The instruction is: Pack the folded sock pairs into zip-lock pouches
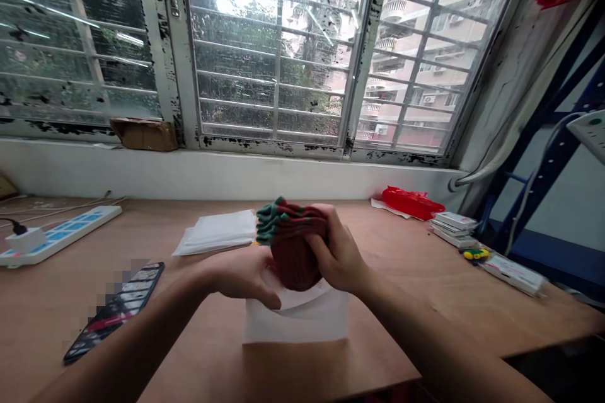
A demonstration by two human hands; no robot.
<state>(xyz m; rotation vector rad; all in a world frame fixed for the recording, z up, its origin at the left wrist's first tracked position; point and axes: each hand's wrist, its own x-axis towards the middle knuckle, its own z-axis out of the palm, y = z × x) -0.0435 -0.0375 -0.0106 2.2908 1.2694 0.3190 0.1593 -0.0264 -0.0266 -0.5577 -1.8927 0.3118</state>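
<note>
A folded bundle of dark red and green knitwear, which looks like socks (295,258), is upright in my right hand (338,252). My right thumb presses its near face, and the fingers go round behind it. Below the bundle lies a white pouch (297,324), its upper part behind the bundle and hands. My left hand (246,274) is at the pouch's left side, with the thumb stretched out over it and apart from the fingers. Those fingertips are partly hidden behind the bundle, so I cannot tell whether they touch the pouch.
Flat white pouches (217,231) lie behind my left hand. A phone (116,312) and a power strip (70,233) are at the left. On the right are a red plastic bag (411,201), stacked white packs (454,227) and a yellow-green item (475,255). Windows stand behind the table.
</note>
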